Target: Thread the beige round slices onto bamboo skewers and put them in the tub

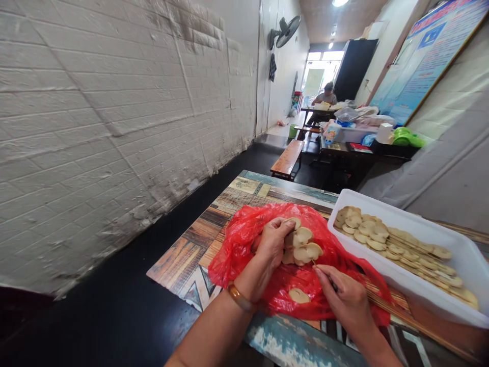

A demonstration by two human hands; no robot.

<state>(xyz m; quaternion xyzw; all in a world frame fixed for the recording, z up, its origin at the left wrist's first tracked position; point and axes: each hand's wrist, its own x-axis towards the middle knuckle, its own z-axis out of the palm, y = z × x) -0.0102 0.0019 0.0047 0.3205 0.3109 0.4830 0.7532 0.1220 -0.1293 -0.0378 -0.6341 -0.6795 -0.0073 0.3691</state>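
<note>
My left hand (272,244) is closed around several pale, round, flat slices (301,251), held above a red plastic bag (244,239). At the lower edge of these slices, my right hand (344,293) pinches a thin bamboo skewer (314,263), whose tip end is hidden among the slices. One loose slice (298,295) lies on the red bag below my hands. To the right, a white plastic tub (367,204) holds rows of skewered slices (397,244). A bundle of thin sticks (412,326) lies by my right wrist, partly covered by the bag.
The bag and tub rest on a wood-patterned table (191,244). A white brick-patterned wall (114,127) runs along the left. Ahead are a wooden bench (288,157), a cluttered table (344,148) and a seated person (326,94). A fan (286,31) hangs on the wall.
</note>
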